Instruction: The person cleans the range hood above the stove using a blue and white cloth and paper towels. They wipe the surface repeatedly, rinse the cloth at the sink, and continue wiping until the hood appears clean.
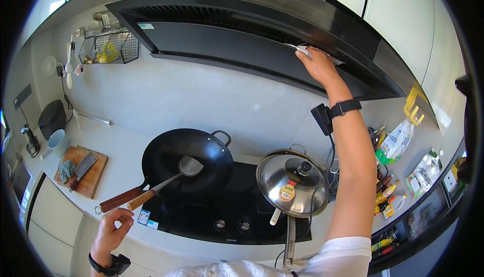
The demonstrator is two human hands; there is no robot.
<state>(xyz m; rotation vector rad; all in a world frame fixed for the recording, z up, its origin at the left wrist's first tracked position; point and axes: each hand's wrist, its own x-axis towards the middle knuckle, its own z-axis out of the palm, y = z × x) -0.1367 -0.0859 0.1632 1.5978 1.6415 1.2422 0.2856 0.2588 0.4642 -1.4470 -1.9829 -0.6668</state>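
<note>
My right hand (319, 63) is raised to the underside of a dark range hood (227, 46). It grips a white wipe (305, 51), mostly hidden under the fingers, against the slot along the hood's panel. My left hand (112, 226) hangs low on the left with fingers loosely curled and nothing visible in them. Just above it are the wooden handle of a black wok (162, 156) and the wooden handle of a wok spatula (191, 166), whose metal blade rests inside the wok. The wok stands on the left of a black glass cooktop (196, 216).
On the cooktop's right sits a pan with a steel lid (272, 186). A cutting board (96, 178) bears a cleaver (84, 165) and a cloth (67, 171). A wire basket (128, 48) hangs on the wall at left. Several bottles (387, 194) stand at right. A cable runs from my right wrist.
</note>
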